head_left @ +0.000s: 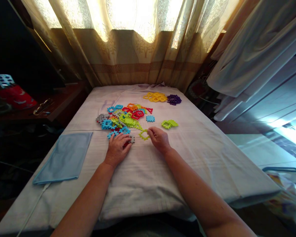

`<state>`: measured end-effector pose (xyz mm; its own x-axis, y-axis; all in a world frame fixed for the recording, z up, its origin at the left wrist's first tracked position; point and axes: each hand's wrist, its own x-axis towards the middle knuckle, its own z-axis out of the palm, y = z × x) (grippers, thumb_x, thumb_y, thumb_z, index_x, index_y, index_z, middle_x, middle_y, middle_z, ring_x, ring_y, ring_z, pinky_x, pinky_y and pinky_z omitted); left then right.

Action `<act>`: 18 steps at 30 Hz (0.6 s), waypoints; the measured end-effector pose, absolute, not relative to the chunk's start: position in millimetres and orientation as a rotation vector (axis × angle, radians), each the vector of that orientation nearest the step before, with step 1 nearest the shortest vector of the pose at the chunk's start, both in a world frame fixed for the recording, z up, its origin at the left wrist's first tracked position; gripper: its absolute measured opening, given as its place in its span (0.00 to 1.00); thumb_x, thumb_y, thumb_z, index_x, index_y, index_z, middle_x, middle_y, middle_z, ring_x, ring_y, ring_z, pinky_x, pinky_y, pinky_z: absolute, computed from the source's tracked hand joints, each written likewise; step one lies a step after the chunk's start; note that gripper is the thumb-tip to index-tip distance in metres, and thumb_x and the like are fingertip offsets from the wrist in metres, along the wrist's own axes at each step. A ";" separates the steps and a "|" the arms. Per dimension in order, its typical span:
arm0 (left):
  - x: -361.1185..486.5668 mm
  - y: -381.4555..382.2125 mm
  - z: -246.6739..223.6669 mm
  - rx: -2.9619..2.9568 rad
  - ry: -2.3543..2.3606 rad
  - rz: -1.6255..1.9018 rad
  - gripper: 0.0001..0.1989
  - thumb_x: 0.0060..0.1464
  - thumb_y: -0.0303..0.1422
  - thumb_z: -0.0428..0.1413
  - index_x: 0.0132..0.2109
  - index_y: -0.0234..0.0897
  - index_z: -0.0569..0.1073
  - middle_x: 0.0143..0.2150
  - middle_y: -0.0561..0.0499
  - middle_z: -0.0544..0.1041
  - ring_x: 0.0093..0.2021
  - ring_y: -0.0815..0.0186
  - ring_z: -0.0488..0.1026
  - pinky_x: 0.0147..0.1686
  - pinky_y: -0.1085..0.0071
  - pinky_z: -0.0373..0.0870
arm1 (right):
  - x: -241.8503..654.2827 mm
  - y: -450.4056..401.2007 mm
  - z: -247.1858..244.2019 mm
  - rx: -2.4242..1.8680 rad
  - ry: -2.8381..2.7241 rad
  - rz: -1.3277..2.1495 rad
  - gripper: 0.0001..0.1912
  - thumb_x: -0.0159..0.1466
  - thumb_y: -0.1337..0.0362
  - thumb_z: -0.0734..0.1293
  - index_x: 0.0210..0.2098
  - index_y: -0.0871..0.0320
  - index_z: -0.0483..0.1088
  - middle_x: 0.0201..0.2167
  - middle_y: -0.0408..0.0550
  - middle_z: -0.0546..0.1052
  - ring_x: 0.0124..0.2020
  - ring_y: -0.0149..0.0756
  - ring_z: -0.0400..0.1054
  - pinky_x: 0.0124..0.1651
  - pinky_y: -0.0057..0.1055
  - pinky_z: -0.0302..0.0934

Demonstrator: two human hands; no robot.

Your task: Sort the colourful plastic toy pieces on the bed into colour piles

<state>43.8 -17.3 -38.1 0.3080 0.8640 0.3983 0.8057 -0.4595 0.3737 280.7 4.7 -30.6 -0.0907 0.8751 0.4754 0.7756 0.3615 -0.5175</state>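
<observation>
A mixed pile of flat plastic interlocking building pieces [129, 121], in blue, red, orange, grey and lime green, lies on the cloth-covered table. My left hand [117, 148] rests at the pile's near edge, fingers spread over blue pieces [124, 130] and against a grey piece [132, 139]. A bit of red shows beneath its fingers. My right hand [160, 138] pinches a lime green, open-centred interlocking piece [144, 134] by its right side. Beyond that hand, a small group of lime green pieces [169, 124] lies apart, and a single blue square piece [150, 118] sits beside the pile.
Yellow pieces [156, 96] and dark purple pieces [174, 99] are grouped at the far side. A folded light blue cloth [64, 158] lies at the left, with a white cable [34, 209] running from it. Curtains [140, 59] hang behind the table.
</observation>
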 end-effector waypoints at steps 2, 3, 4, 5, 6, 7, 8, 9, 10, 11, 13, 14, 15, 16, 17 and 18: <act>43.4 -17.4 -38.6 2.453 1.574 0.850 0.10 0.58 0.36 0.55 0.45 0.44 0.78 0.54 0.48 0.79 0.61 0.54 0.69 0.66 0.45 0.48 | 303.5 11.2 -28.6 -1.571 -1.733 0.112 0.17 0.69 0.57 0.57 0.37 0.55 0.75 0.32 0.49 0.80 0.35 0.38 0.72 0.39 0.29 0.60; 43.3 -17.4 -38.8 2.454 1.573 0.847 0.11 0.58 0.36 0.54 0.45 0.44 0.78 0.54 0.48 0.79 0.61 0.54 0.69 0.66 0.45 0.48 | 317.6 14.3 -28.5 -1.654 -1.646 0.080 0.17 0.69 0.56 0.57 0.37 0.56 0.75 0.32 0.50 0.79 0.34 0.38 0.71 0.37 0.30 0.59; 43.1 -17.5 -39.0 2.456 1.571 0.845 0.11 0.58 0.36 0.54 0.46 0.44 0.78 0.55 0.48 0.79 0.61 0.55 0.69 0.66 0.45 0.48 | 332.5 17.1 -29.0 -1.743 -1.551 0.047 0.17 0.68 0.56 0.57 0.37 0.56 0.75 0.31 0.50 0.79 0.33 0.38 0.71 0.35 0.30 0.58; 42.9 -17.5 -39.1 2.459 1.568 0.845 0.11 0.58 0.36 0.54 0.46 0.44 0.77 0.55 0.48 0.78 0.61 0.55 0.69 0.66 0.46 0.49 | 347.1 19.5 -30.3 -1.823 -1.459 0.024 0.17 0.68 0.56 0.58 0.37 0.57 0.75 0.31 0.50 0.79 0.32 0.38 0.70 0.34 0.29 0.56; 42.8 -17.5 -39.3 2.465 1.565 0.846 0.11 0.58 0.36 0.54 0.46 0.44 0.77 0.55 0.48 0.78 0.61 0.55 0.69 0.66 0.46 0.49 | 360.7 21.4 -32.3 -1.889 -1.379 0.009 0.16 0.67 0.56 0.58 0.37 0.57 0.75 0.31 0.50 0.79 0.32 0.38 0.69 0.33 0.29 0.55; 42.6 -17.4 -39.4 2.470 1.561 0.847 0.11 0.58 0.36 0.54 0.47 0.44 0.77 0.55 0.48 0.78 0.60 0.55 0.69 0.66 0.46 0.49 | 372.4 22.9 -34.7 -1.939 -1.314 0.003 0.16 0.66 0.56 0.59 0.37 0.57 0.76 0.31 0.50 0.79 0.31 0.38 0.68 0.32 0.29 0.53; 42.3 -17.2 -39.6 2.475 1.559 0.848 0.12 0.58 0.36 0.54 0.47 0.44 0.77 0.55 0.48 0.78 0.60 0.54 0.69 0.66 0.46 0.49 | 381.7 24.1 -37.5 -1.976 -1.268 0.007 0.16 0.66 0.56 0.59 0.37 0.57 0.76 0.30 0.50 0.79 0.31 0.38 0.67 0.32 0.29 0.52; 42.1 -17.0 -39.8 2.478 1.558 0.847 0.12 0.58 0.35 0.54 0.47 0.44 0.77 0.55 0.48 0.78 0.60 0.54 0.69 0.66 0.46 0.50 | 388.5 25.1 -40.3 -1.999 -1.238 0.016 0.16 0.65 0.56 0.59 0.37 0.57 0.76 0.30 0.50 0.78 0.31 0.38 0.67 0.32 0.29 0.52; 41.9 -16.8 -39.9 2.481 1.557 0.844 0.12 0.58 0.35 0.54 0.47 0.44 0.77 0.55 0.48 0.78 0.60 0.54 0.69 0.66 0.46 0.50 | 392.9 26.2 -43.0 -2.009 -1.222 0.027 0.16 0.65 0.56 0.60 0.37 0.57 0.77 0.30 0.50 0.78 0.31 0.38 0.66 0.32 0.29 0.52; 41.7 -16.5 -40.1 2.481 1.559 0.840 0.12 0.58 0.35 0.54 0.47 0.44 0.77 0.55 0.48 0.78 0.60 0.54 0.69 0.66 0.46 0.50 | 395.3 27.3 -45.4 -2.009 -1.216 0.035 0.16 0.64 0.56 0.60 0.37 0.57 0.77 0.31 0.50 0.78 0.32 0.38 0.67 0.32 0.29 0.53; 41.6 -16.0 -40.4 2.479 1.565 0.835 0.12 0.58 0.35 0.54 0.47 0.44 0.77 0.55 0.48 0.78 0.60 0.54 0.69 0.66 0.46 0.50 | 396.1 29.5 -49.2 -1.992 -1.208 0.032 0.17 0.64 0.57 0.59 0.39 0.58 0.77 0.34 0.53 0.79 0.34 0.39 0.67 0.35 0.31 0.56; 41.6 -15.9 -40.4 2.479 1.566 0.834 0.12 0.58 0.35 0.54 0.47 0.44 0.77 0.55 0.48 0.78 0.60 0.54 0.69 0.66 0.46 0.50 | 395.6 30.5 -50.7 -1.981 -1.201 0.020 0.18 0.64 0.58 0.58 0.39 0.59 0.77 0.36 0.54 0.79 0.36 0.40 0.68 0.36 0.31 0.57; 41.8 -16.0 -40.3 2.480 1.565 0.833 0.12 0.58 0.35 0.54 0.47 0.44 0.77 0.55 0.47 0.78 0.60 0.54 0.69 0.66 0.45 0.50 | 395.1 31.4 -52.0 -1.970 -1.194 0.004 0.18 0.64 0.59 0.58 0.40 0.60 0.77 0.37 0.55 0.78 0.37 0.41 0.68 0.38 0.32 0.59; 42.0 -16.2 -40.1 2.481 1.564 0.834 0.12 0.58 0.35 0.54 0.47 0.44 0.77 0.55 0.47 0.78 0.60 0.53 0.69 0.66 0.45 0.51 | 394.6 31.9 -53.1 -1.958 -1.189 -0.011 0.19 0.64 0.59 0.57 0.40 0.60 0.77 0.37 0.56 0.78 0.38 0.41 0.68 0.39 0.33 0.60; 42.4 -16.5 -39.6 2.484 1.566 0.837 0.12 0.58 0.35 0.54 0.47 0.44 0.77 0.55 0.47 0.78 0.60 0.53 0.69 0.66 0.45 0.51 | 394.0 32.2 -54.1 -1.943 -1.192 -0.026 0.19 0.63 0.60 0.57 0.40 0.60 0.77 0.38 0.56 0.78 0.39 0.42 0.68 0.41 0.34 0.60; 42.7 -17.0 -38.9 2.486 1.570 0.839 0.12 0.58 0.35 0.54 0.47 0.44 0.77 0.55 0.47 0.78 0.60 0.53 0.70 0.65 0.45 0.51 | 393.1 32.2 -55.1 -1.924 -1.204 -0.040 0.18 0.63 0.60 0.57 0.39 0.59 0.77 0.38 0.56 0.78 0.40 0.42 0.68 0.42 0.35 0.61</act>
<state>42.7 -17.0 -38.9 0.3230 0.8564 0.4027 0.8107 -0.4700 0.3492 393.1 32.2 -55.1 0.5371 0.7253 0.4307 0.7525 -0.1813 -0.6331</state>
